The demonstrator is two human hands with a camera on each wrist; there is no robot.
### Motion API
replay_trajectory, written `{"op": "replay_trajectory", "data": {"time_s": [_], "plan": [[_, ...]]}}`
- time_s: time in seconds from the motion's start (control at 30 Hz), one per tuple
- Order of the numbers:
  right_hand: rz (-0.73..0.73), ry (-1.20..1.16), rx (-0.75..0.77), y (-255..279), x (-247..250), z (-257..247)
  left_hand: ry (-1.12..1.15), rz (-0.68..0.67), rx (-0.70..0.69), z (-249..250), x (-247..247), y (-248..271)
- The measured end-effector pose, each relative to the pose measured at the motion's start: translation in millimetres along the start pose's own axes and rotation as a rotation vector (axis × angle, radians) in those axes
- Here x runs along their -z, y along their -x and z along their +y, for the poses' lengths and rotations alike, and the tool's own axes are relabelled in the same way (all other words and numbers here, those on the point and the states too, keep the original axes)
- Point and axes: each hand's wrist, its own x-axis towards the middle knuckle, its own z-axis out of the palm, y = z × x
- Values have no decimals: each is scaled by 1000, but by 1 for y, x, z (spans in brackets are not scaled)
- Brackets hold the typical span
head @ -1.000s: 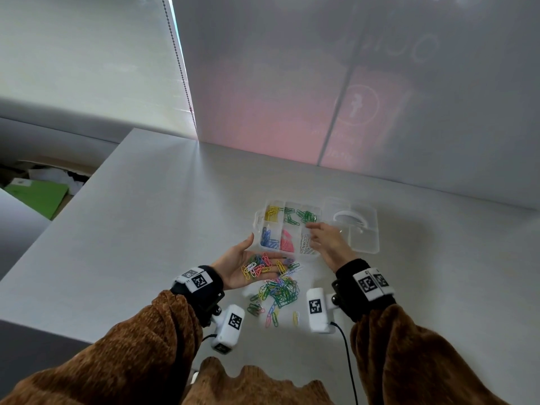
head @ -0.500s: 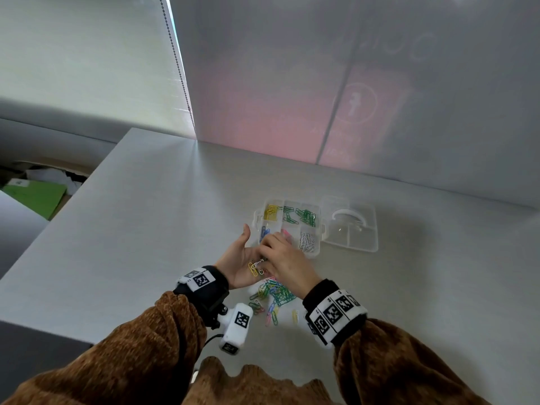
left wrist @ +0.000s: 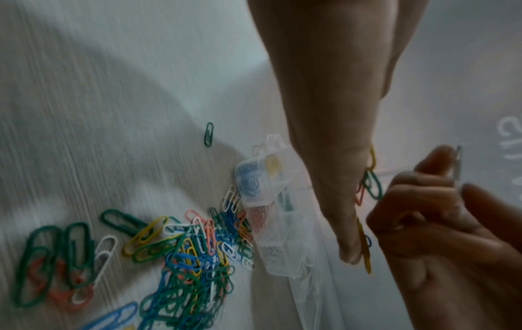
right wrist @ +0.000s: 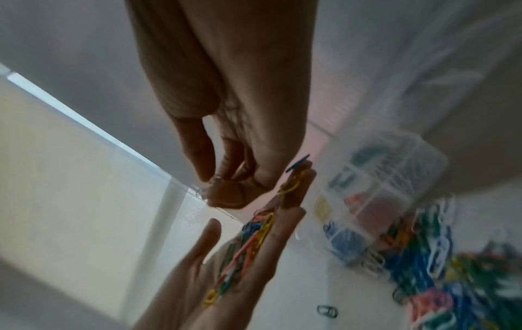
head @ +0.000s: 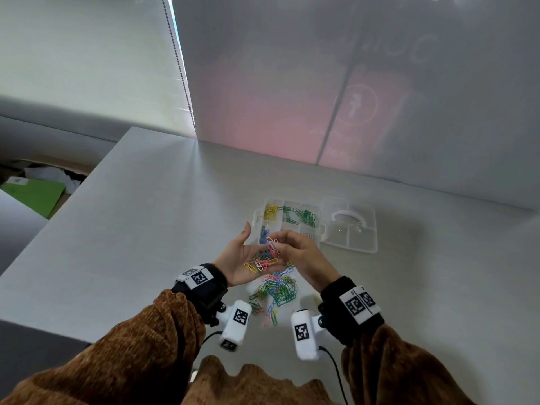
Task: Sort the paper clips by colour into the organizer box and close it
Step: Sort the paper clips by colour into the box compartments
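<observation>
Your right hand (head: 295, 252) pinches a white clip (head: 272, 244) just above your left hand (head: 242, 258), which lies flat, palm up, carrying a mixed handful of clips (head: 261, 263). The box (head: 287, 222) sits open on the bench (head: 146, 229) straight ahead of both hands, its lid (head: 350, 226) folded out to the right. The white compartment (head: 308, 236) lies just beyond your right fingertips, so the right hand is nearer; I judge a short forward reach drops it in. The clip stands roughly upright in your pinch.

sleeves (head: 140, 355): brown fuzzy | wristbands (head: 204, 283): black, tagged | wrist cameras (head: 236, 324): white, cabled
</observation>
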Motion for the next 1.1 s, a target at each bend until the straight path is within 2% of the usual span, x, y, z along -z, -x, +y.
{"op": "replay_trajectory", "data": {"time_s": [0.07, 0.1, 0.17, 0.3, 0.37, 0.5, 0.7, 0.93, 1.0, 1.1], "plan": [[-8, -192, -114, 0, -2, 0, 17, -22, 2, -1, -1, 0], [-9, -209, -139, -1, -2, 2, 14, -33, 1, -2, -2, -1], [-9, -18, -116, 1, -6, 2, -39, -24, -7, -3, -4, -1], [86, 569, 4, 2, -17, 5, -43, 2, 10, -4, -3, -4], [145, 711, 51, 0, -22, 6, -65, 14, -2, -4, 0, -5], [155, 818, 58, 1, -29, 5, -49, 42, -15, -6, 6, -10], [57, 740, -42, 0, -26, 2, -57, 14, -16, -11, 1, -5], [-56, 75, -72, 2, -10, -2, -44, 24, -5, -5, -3, -1], [-68, -14, -67, 1, -9, 0, -38, 25, -4, -5, -8, 0], [-64, -1, -16, 2, -8, 4, 6, 22, -3, -5, -15, 1]]}}
